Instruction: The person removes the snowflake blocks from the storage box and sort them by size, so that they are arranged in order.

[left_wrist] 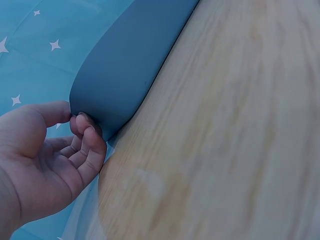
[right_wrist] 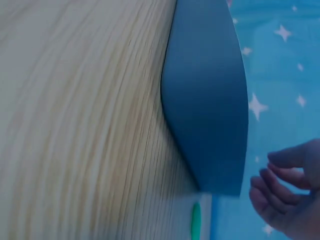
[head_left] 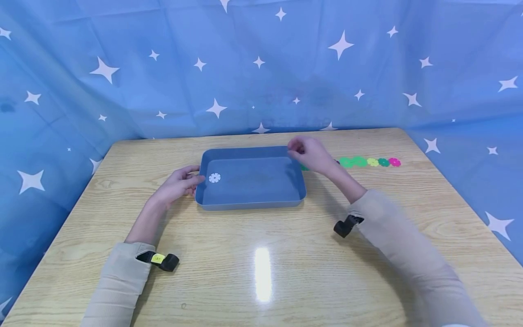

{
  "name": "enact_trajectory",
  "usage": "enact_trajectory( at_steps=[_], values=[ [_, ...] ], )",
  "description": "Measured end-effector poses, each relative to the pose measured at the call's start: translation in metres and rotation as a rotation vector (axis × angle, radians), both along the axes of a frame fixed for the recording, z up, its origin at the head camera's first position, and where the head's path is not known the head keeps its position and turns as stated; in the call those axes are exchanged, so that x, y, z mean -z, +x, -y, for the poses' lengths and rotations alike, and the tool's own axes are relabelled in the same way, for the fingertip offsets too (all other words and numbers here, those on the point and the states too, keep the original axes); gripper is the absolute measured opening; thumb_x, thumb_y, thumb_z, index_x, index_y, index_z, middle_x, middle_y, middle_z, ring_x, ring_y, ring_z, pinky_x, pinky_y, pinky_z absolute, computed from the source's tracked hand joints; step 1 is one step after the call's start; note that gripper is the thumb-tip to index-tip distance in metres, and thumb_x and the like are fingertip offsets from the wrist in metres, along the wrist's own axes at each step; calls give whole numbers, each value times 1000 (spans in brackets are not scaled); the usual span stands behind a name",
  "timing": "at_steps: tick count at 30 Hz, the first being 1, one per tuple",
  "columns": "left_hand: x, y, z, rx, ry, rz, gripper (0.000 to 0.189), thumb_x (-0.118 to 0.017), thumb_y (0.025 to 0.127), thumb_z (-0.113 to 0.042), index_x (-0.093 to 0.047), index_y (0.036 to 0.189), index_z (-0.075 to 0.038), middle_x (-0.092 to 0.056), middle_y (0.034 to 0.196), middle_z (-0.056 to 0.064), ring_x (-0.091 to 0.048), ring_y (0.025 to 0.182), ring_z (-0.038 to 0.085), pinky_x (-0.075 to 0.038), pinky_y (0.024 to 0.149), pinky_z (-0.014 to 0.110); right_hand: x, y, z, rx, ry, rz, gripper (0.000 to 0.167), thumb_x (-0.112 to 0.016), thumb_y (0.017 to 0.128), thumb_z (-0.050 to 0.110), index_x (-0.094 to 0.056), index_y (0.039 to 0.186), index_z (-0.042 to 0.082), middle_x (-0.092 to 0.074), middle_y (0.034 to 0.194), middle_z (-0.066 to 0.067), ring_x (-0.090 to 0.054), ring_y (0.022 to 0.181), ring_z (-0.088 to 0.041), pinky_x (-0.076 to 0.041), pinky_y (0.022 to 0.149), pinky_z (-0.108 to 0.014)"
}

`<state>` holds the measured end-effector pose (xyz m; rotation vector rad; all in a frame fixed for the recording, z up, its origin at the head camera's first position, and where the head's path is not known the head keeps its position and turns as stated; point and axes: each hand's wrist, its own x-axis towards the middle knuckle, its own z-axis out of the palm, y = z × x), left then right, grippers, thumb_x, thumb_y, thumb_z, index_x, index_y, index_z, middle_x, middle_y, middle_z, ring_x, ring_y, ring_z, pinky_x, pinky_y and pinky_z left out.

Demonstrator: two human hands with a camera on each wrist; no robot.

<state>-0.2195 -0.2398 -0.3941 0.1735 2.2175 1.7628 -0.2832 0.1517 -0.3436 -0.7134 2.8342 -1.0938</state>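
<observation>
A shallow blue tray [head_left: 251, 206] lies on the table with a white flower-shaped disc [head_left: 214, 178] inside, near its left wall. My left hand [head_left: 178, 184] grips the tray's left side, thumb at the rim and fingers against the outside. The left wrist view shows that thumb [left_wrist: 56, 113] and the curled fingers pinching the tray's end. Over the back right corner hovers my right hand [head_left: 309, 153], fingers loosely curled. In the right wrist view the right hand [right_wrist: 292, 192] is apart from the tray wall [right_wrist: 207, 100] and nothing shows between its fingers.
Right of the tray runs a row of flower-shaped discs: green [head_left: 359, 161], yellow [head_left: 372, 162], dark green [head_left: 383, 162] and pink [head_left: 394, 162]. My right hand and forearm hide part of it. Behind the wooden table [head_left: 220, 263] hangs a blue star-patterned cloth [head_left: 241, 59].
</observation>
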Motion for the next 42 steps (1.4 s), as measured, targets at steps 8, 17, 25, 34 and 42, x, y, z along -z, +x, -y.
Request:
enact_trajectory(
  at_steps=[8, 17, 25, 34, 42],
  values=[
    [0, -1, 0, -2, 2, 3, 60, -55, 104, -17, -30, 153, 7, -61, 92, 10, -58, 69, 12, -53, 66, 25, 7, 0, 47, -107, 3, -9, 18, -63, 99, 5, -65, 113, -5, -69, 105, -17, -65, 97, -28, -54, 86, -40],
    [0, -1, -1, -3, 10, 2, 59, -55, 104, -16, -30, 153, 7, -61, 91, 10, -58, 70, 12, -53, 65, 24, 11, 5, 97, -193, -4, 22, 19, -62, 99, 5, -65, 114, -6, -69, 104, -14, -66, 96, -25, -54, 84, -35],
    [2, -2, -1, -2, -1, 2, 60, -56, 104, -17, -30, 153, 7, -62, 88, 8, -58, 70, 11, -52, 65, 24, 23, 9, 139, -255, 69, 32, 19, -63, 98, 5, -64, 115, -4, -70, 103, -13, -66, 94, -22, -53, 85, -29],
    [1, -1, 0, 9, -3, 4, 60, -55, 105, -20, -31, 153, 6, -59, 88, 9, -57, 70, 12, -52, 66, 26, 27, 11, 173, -282, 149, 57, 29, -66, 98, 9, -62, 123, -4, -69, 102, -14, -65, 93, -23, -52, 85, -30],
    [1, 0, -1, 3, -27, 5, 61, -55, 105, -21, -30, 154, 5, -59, 88, 9, -57, 71, 12, -52, 67, 26, 32, 9, 186, -291, 241, 35, 40, -73, 95, 16, -63, 130, -3, -68, 101, -13, -59, 97, -23, -48, 88, -32]
  ],
)
